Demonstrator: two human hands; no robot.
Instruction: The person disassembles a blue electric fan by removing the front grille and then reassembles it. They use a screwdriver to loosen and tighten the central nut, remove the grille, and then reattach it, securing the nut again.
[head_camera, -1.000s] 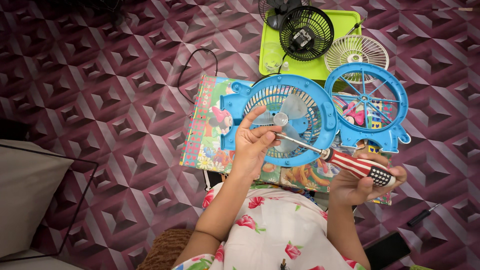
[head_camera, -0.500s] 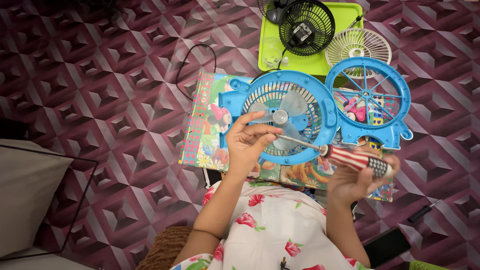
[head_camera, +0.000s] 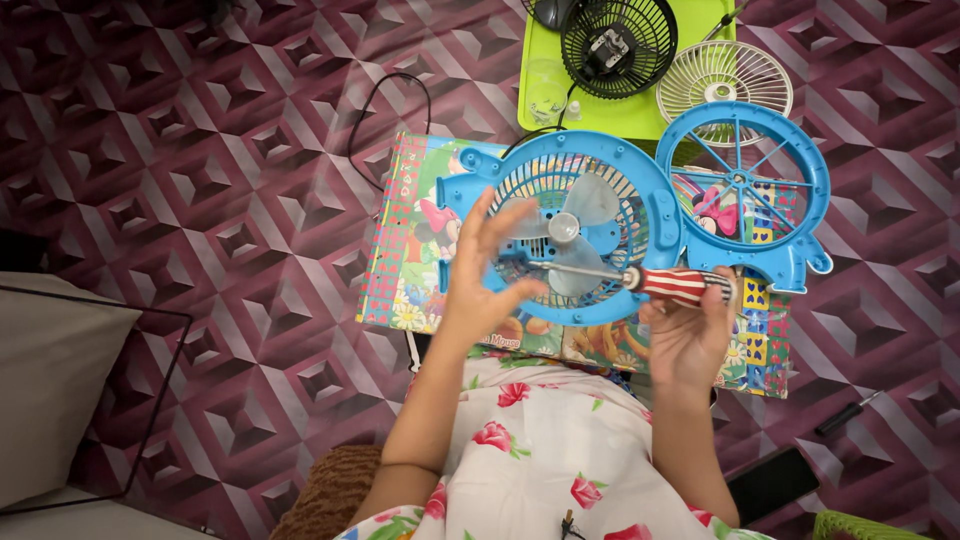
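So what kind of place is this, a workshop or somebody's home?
Most likely a home, with the person sitting on the floor. A patterned maroon floor covering lies underfoot, a cushion sits at the side, and the blue fan being worked on rests on a colourful cartoon board, not a workbench.

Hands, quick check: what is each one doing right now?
Left hand: open, fingers spread over the blue fan housing, gripping nothing.
Right hand: closed on the red-and-white striped screwdriver.

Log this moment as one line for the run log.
left hand: on blue fan housing | right hand: holds red-striped screwdriver, tip near fan hub | front grille: beside housing
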